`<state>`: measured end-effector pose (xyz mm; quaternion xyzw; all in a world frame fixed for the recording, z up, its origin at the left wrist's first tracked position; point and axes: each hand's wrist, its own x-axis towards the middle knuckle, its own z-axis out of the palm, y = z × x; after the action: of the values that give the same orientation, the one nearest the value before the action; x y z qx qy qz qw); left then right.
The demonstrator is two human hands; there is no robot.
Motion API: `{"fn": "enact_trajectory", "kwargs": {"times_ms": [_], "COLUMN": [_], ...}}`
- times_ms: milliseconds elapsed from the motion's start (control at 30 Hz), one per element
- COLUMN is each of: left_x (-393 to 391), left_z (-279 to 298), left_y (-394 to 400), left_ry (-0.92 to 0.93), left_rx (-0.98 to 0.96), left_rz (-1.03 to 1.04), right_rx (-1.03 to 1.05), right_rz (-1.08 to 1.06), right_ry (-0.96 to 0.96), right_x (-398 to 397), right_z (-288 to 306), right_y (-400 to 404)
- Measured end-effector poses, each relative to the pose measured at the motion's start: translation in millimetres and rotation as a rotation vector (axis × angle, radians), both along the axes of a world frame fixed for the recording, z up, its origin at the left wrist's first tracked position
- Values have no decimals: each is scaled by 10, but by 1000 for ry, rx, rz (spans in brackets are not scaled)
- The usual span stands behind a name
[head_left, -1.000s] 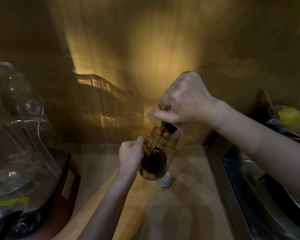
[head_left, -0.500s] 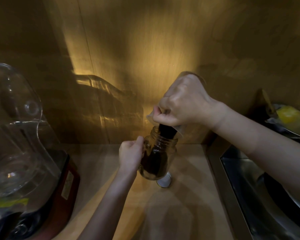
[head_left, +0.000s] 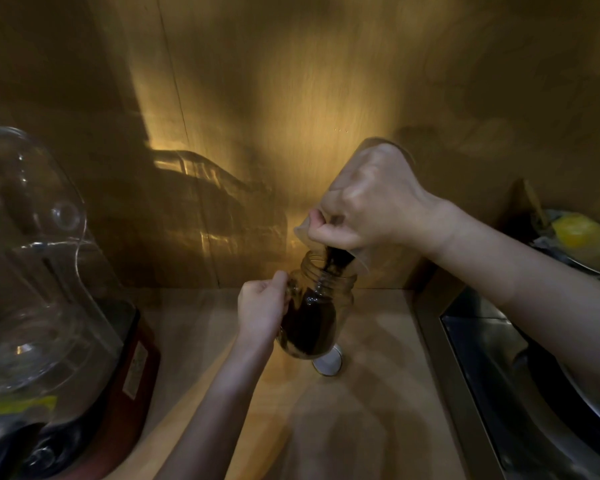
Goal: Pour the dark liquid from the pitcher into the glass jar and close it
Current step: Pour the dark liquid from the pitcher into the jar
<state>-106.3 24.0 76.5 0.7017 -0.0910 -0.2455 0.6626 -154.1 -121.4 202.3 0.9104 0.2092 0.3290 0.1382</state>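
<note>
Head view: right hand [head_left: 378,202], fingers wrapped round the pitcher [head_left: 371,150], has tipped it steeper above the jar [head_left: 317,306]; left hand [head_left: 262,306] grips the jar. Jar fuller, pitcher nearly drained; lid [head_left: 327,362] waits behind the jar.

I seem to be at a home kitchen counter. A blender [head_left: 49,306] with a clear jug on a red base stands at left of frame, a steel sink [head_left: 520,393] with dishes fills the lower right, and a wood-panelled wall [head_left: 291,98] rises behind the pale wooden worktop [head_left: 378,393].
</note>
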Motion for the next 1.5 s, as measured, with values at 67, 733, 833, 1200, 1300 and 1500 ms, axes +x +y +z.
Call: {"fn": "enact_trajectory", "kwargs": {"times_ms": [67,733,833,1200,1300,1500], "left_x": [-2,-9,-13,-11,-10,-18], "left_z": [-1,7,16,14,4,26], "left_y": [2,3,8,-22,-21,-18], "left_ry": [1,1,6,-1,-2,26], "left_rx": [1,5,-3,15,20,-2], "left_rz": [-2,16,11,29,30,22], "right_rx": [-6,-57,-56,-131,-161,-177], "right_rz": [7,19,29,58,56,64], "right_ry": [6,-24,-25,-27,-27,-30], "right_x": [2,13,17,45,46,56], "right_z": [-2,-4,13,0,34,27], "right_y": [12,54,58,76,81,86]}}
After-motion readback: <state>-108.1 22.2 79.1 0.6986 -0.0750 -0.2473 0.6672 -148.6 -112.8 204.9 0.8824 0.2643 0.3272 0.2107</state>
